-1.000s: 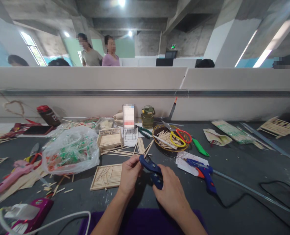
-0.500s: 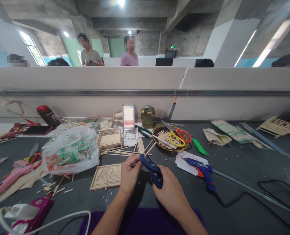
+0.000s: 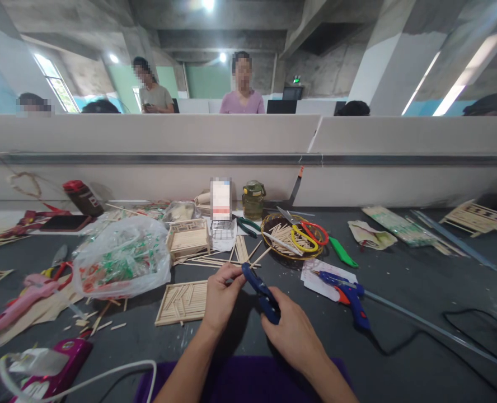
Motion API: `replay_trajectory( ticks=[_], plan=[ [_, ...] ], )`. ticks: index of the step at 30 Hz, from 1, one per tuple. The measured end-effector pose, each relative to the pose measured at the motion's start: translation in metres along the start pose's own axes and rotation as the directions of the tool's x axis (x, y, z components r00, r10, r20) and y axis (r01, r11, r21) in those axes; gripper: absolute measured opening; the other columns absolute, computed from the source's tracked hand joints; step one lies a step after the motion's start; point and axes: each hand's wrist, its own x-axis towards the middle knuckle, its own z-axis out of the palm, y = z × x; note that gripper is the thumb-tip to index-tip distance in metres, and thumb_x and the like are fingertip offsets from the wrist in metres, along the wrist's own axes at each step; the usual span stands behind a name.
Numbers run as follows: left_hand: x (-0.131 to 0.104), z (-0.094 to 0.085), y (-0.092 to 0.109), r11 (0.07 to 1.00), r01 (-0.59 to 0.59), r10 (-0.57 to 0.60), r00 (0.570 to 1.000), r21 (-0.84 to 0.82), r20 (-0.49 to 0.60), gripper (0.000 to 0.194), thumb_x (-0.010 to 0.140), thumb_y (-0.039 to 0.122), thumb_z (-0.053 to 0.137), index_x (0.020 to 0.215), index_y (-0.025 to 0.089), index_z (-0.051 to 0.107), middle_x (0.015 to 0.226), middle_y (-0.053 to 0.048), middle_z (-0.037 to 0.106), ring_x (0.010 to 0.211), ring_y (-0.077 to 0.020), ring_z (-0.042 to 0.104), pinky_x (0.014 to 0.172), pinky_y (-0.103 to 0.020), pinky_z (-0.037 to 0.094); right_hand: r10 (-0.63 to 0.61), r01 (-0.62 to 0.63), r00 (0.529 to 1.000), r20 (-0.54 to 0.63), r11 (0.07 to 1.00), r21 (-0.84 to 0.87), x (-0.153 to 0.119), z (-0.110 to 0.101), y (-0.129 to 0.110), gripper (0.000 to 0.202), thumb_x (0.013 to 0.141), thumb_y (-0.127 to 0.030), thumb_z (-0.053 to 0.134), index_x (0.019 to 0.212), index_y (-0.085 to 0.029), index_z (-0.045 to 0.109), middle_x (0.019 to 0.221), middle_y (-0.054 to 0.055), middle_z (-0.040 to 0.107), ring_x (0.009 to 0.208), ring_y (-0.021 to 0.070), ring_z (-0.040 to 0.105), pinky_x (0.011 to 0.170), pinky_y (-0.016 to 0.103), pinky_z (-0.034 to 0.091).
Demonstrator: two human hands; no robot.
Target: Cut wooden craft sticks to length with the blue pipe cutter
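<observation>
My right hand (image 3: 292, 324) is wrapped round the dark blue handles of a pliers-like cutter (image 3: 259, 286). Its head points up and left, beside the fingertips of my left hand (image 3: 223, 296). Those fingertips are pinched together on a thin wooden stick (image 3: 260, 257), which sticks out past the cutter's head towards the upper right. Whether the jaws touch the stick is hidden. Left of my left hand lies a flat panel of wooden sticks (image 3: 183, 310) with short loose pieces on it.
A wicker basket (image 3: 269, 249) holds short sticks and scissors (image 3: 305, 238). To the right lies a blue glue gun (image 3: 349, 296) with its cord. At left are a plastic bag (image 3: 122, 263), a pink glue gun (image 3: 30, 299) and a power strip (image 3: 70, 355). A green bottle (image 3: 253, 201) stands behind.
The cutter's handles have come closer together in my right hand. My left hand has hardly moved. Behind the partition, the person in purple has shifted right.
</observation>
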Motion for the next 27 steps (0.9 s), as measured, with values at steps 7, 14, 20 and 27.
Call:
replay_trajectory(
  ticks=[7,14,20,27],
  plan=[
    [0.003,-0.005,-0.001,0.995,0.090,-0.090,0.996,-0.036,0.003,0.013,0.069,0.028,0.072,0.076,0.019,0.078,0.071,-0.004,0.067,0.071,-0.0183,0.055,0.068,-0.026,0.040,-0.018,0.020,0.998,0.061,1.000,-0.019,0.001,0.001,0.000,0.013,0.079,-0.017,0.049,0.086,-0.023,0.058,0.072,-0.001,0.066,0.066,0.0164,0.061,0.061,0.023,0.035],
    [0.002,-0.007,0.001,0.980,0.182,-0.182,0.983,-0.079,-0.003,0.013,0.065,0.028,0.074,0.070,0.016,0.077,0.071,-0.006,0.071,0.070,-0.0194,0.060,0.068,-0.027,0.044,-0.079,0.082,0.995,0.061,0.995,-0.055,0.005,0.010,0.006,0.016,0.080,-0.014,0.047,0.087,-0.021,0.059,0.075,0.001,0.068,0.072,0.0175,0.063,0.063,0.023,0.033],
    [0.001,-0.008,-0.001,0.964,0.237,-0.239,0.971,-0.123,0.002,0.015,0.065,0.027,0.073,0.070,0.014,0.075,0.072,-0.007,0.072,0.067,-0.0184,0.060,0.065,-0.026,0.044,-0.108,0.110,0.992,0.068,0.994,-0.027,0.005,0.014,0.007,0.017,0.081,-0.016,0.046,0.089,-0.021,0.060,0.074,0.000,0.067,0.068,0.0164,0.062,0.062,0.023,0.034],
    [0.001,-0.011,-0.001,0.964,0.245,-0.244,0.970,-0.102,0.026,0.015,0.065,0.028,0.071,0.067,0.014,0.075,0.065,-0.005,0.069,0.060,-0.0161,0.056,0.057,-0.023,0.040,-0.138,0.143,0.988,0.064,0.987,-0.076,0.006,0.016,0.006,0.014,0.083,-0.019,0.046,0.084,-0.021,0.060,0.072,0.000,0.067,0.068,0.0165,0.063,0.061,0.023,0.034]
  ],
)
